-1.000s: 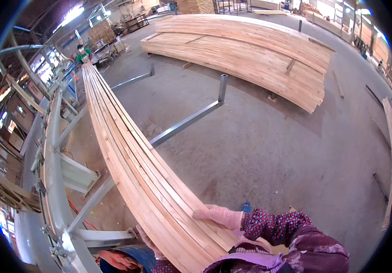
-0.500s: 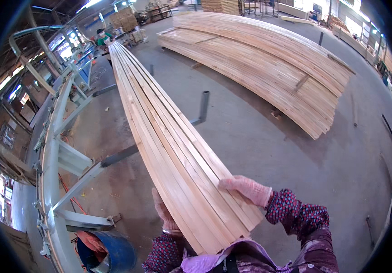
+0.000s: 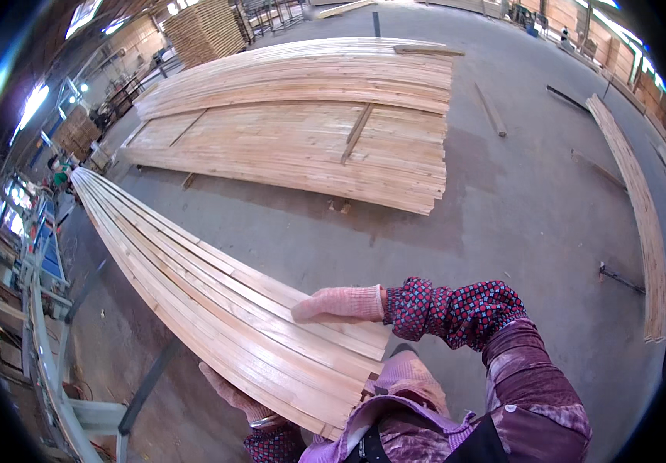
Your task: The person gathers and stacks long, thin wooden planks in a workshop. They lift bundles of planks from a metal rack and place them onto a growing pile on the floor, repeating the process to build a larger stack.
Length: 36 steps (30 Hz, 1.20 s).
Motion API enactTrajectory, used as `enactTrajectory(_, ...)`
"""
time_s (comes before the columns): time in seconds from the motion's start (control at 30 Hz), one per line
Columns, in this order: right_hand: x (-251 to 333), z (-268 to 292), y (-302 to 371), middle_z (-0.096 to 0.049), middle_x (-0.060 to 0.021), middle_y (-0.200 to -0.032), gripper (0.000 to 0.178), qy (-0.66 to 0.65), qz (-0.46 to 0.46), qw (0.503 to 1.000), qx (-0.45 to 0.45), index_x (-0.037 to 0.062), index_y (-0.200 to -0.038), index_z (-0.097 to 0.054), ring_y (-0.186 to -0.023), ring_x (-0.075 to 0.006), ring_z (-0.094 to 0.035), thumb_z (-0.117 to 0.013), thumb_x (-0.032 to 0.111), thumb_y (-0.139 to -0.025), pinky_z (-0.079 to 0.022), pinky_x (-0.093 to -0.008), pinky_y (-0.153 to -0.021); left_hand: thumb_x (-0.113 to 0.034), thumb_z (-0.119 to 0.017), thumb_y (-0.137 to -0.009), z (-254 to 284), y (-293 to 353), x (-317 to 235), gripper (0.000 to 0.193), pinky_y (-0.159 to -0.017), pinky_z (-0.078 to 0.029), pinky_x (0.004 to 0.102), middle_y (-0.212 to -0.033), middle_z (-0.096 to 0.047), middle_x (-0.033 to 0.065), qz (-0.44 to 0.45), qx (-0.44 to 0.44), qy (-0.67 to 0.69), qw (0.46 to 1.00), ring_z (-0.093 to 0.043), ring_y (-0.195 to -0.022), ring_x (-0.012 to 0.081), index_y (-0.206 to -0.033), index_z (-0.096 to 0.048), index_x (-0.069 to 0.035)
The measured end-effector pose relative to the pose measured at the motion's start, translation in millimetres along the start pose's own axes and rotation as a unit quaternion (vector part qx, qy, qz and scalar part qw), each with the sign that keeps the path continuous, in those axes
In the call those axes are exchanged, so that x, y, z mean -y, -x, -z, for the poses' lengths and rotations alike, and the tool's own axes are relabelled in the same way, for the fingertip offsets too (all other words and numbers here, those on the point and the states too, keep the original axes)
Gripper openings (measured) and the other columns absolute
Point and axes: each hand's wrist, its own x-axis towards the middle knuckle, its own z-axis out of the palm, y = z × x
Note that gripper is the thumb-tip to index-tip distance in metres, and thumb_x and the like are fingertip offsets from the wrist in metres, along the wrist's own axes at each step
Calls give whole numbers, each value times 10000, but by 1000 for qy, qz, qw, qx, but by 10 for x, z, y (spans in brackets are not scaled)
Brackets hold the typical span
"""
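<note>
A bundle of long, pale wooden boards (image 3: pixel 217 301), laid side by side, stretches from my waist toward the far left. My right hand (image 3: pixel 340 304), in a pinkish knit glove, grips the bundle's right edge, partly resting over the top. At the opposite edge my left hand (image 3: pixel 234 395), gloved alike, holds the boards from the side and below; its fingers are partly hidden under the wood. The boards' near ends lie close against my purple apron. Another person (image 3: pixel 61 174) in green stands at the bundle's distant end.
A wide, low stack of boards (image 3: pixel 286 143) lies across the floor ahead, with loose wooden strips on top. A pale metal frame (image 3: pixel 45 363) with dark arms (image 3: pixel 147 386) runs along the left. More long boards (image 3: pixel 634 208) lie at the right. A tall lumber pile (image 3: pixel 203 35) stands behind.
My view has turned right, so the board stack appears further left and the boards at the right show fully. Both hands still hold the bundle, which now slants more across the view.
</note>
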Motion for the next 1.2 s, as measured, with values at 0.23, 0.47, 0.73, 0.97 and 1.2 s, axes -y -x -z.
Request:
enactTrajectory(0.23, 455, 2151, 585, -655, 9, -1295, 490, -22, 14, 997, 72, 27, -1373, -589, -1099, -100, -596, -494, 390, -1057, -477, -283, -972, -567, -303, -1049, -2425, -456, 467, 716, -1094, -450, 471, -1501, -411, 204, 178, -41, 197, 963, -487, -1324, 308, -1519, -301, -27)
enactTrajectory(0.47, 634, 4112, 722, -660, -96, -1264, 540, -78, -36, 995, 57, -5, -1331, -599, -1072, -158, -633, -567, 424, -1003, -499, -323, -969, -485, -364, -1063, -4212, -939, 1363, 626, -1050, -480, 407, -1433, -494, 191, 272, -134, 249, 920, -559, -1240, 288, -1486, -384, -24)
enactTrajectory(0.73, 958, 6681, 693, -650, -63, -1295, 538, 11, 11, 998, 62, -22, -1347, -588, -1132, -152, -593, -510, 415, -1043, -448, -324, -1032, -489, -461, -1033, -6161, -1518, 2983, 599, -1001, -504, 392, -1345, -558, 159, 241, -173, 176, 939, -582, -1186, 249, -1414, -463, -27)
enactTrajectory(0.97, 1857, 8236, 889, -695, -71, -1195, 507, -163, -75, 983, 40, 44, -1296, -636, -1011, -128, -665, -600, 440, -981, -531, -305, -924, -485, -481, -1026, -7651, -2326, 3512, 585, -994, -502, 400, -1274, -598, 170, 289, -214, 167, 918, -602, -1145, 264, -1362, -495, -6)
enactTrajectory(1.2, 2470, 9850, 909, -718, -75, -1094, 484, -191, -122, 972, 56, 27, -1225, -659, -863, -139, -704, -632, 431, -961, -582, -309, -800, -513, -492, -1015, -9038, -2948, 4252, 654, -990, -504, 405, -1344, -560, 162, 316, -243, 153, 904, -589, -1168, 280, -1436, -438, -15)
